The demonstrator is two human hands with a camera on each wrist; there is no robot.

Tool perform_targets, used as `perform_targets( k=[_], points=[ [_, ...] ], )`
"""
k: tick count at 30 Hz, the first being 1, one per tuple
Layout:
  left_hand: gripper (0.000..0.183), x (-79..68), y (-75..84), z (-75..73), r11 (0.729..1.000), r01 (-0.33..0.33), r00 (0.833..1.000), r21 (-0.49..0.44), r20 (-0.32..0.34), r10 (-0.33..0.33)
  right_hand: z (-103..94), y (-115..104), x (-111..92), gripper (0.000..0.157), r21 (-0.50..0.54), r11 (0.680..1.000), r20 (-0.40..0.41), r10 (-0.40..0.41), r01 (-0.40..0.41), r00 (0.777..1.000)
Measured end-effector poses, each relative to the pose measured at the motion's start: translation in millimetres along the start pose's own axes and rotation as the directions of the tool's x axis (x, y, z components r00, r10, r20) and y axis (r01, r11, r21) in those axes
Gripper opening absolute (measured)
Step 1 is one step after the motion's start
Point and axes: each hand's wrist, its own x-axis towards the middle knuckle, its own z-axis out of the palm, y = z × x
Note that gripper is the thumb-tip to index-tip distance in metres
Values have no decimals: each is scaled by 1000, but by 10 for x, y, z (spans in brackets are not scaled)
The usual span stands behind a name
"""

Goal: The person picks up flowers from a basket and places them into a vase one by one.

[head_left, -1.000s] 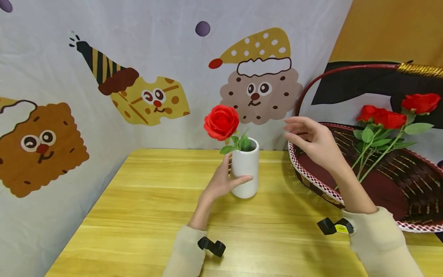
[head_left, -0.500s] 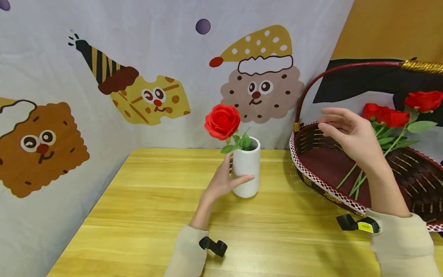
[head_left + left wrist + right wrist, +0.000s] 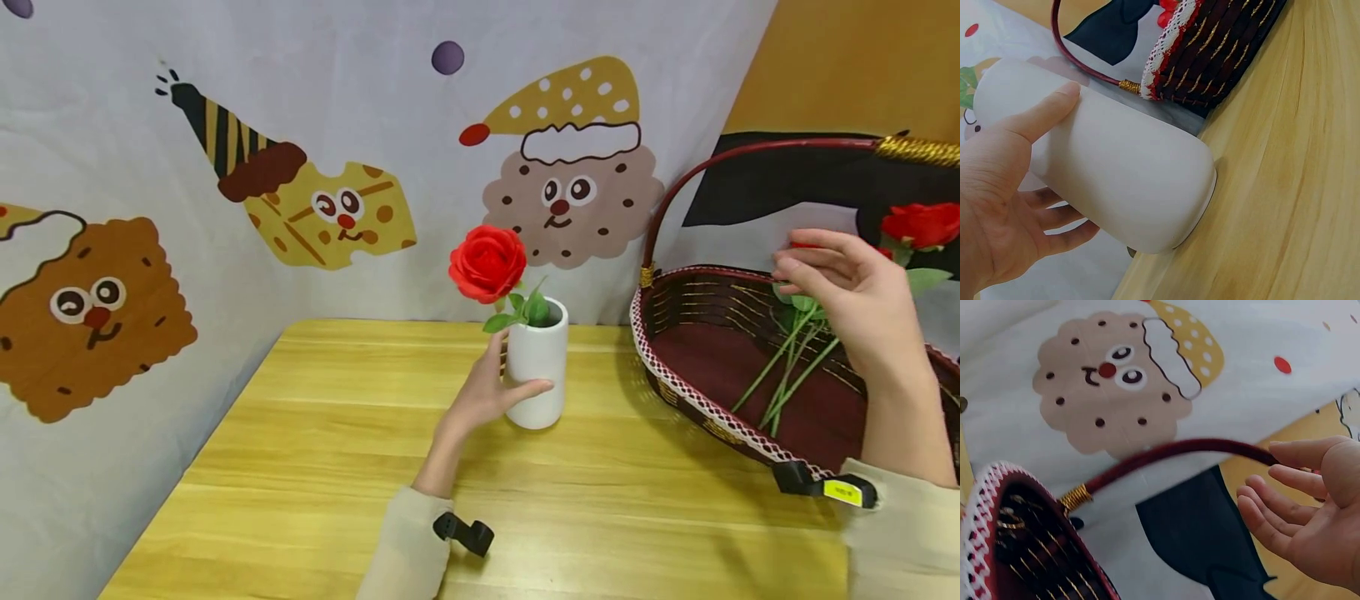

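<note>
A white vase (image 3: 537, 367) stands upright on the table, one red rose (image 3: 488, 263) with green leaves rising from its mouth and leaning left. My left hand (image 3: 480, 390) holds the vase from the left, the thumb across its front and the other fingers behind; in the left wrist view the thumb (image 3: 1047, 114) lies on the white wall. Over the dark wicker basket (image 3: 705, 333) hovers my right hand (image 3: 862, 292), fingers loosely bent and nothing held. Behind and below it, several red roses (image 3: 924, 225) lie in the basket, their blooms partly hidden by the hand.
The basket's tall red handle (image 3: 750, 152) arches up at the right, wrapped in gold. A white-and-red lace trim runs along its rim. Behind the wooden table (image 3: 300, 467) hangs a backdrop (image 3: 360, 83) with cartoon biscuits and cheese.
My right hand has moved right, from near the basket's left side to above the roses lying in it. My left hand stays on the vase, and the rose in it keeps its place.
</note>
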Motion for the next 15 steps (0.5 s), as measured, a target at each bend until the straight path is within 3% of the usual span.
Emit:
perform_targets(
  k=[7,15],
  points=[
    [86,-1,1,-1,1000,-9,1000,-2,1,9,-221,162,16,41,64,995,-136,90,-82,987],
    [86,3,6,-5,1000,-6,1000,-2,2,6,-425,387,33,34,193,977,-283,143,-90,948]
  ],
)
